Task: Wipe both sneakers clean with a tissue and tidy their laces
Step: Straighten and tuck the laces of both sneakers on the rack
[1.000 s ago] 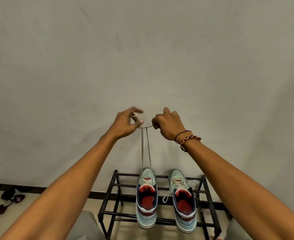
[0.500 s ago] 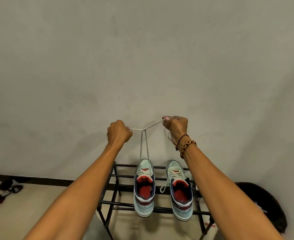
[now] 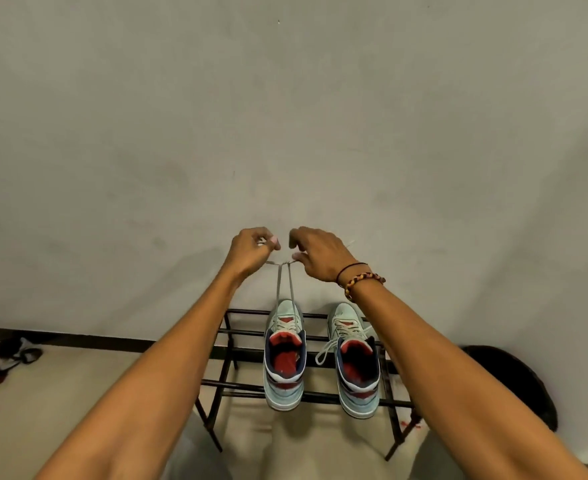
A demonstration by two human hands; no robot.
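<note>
Both sets of fingers pinch the lace (image 3: 283, 282) ends; the left hand (image 3: 252, 252) and right hand (image 3: 320, 252) have drawn together from their spread pull, likely knotting. Left sneaker (image 3: 284, 358) on the rack (image 3: 230, 384).

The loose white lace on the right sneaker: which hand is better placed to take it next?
Probably the right hand. It is above the pale green sneaker with the loose white lace; the left hand is further away, above the other shoe.

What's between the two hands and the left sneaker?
Head view: only its lace, two taut strands rising from the left sneaker to both hands' pinch.
</note>
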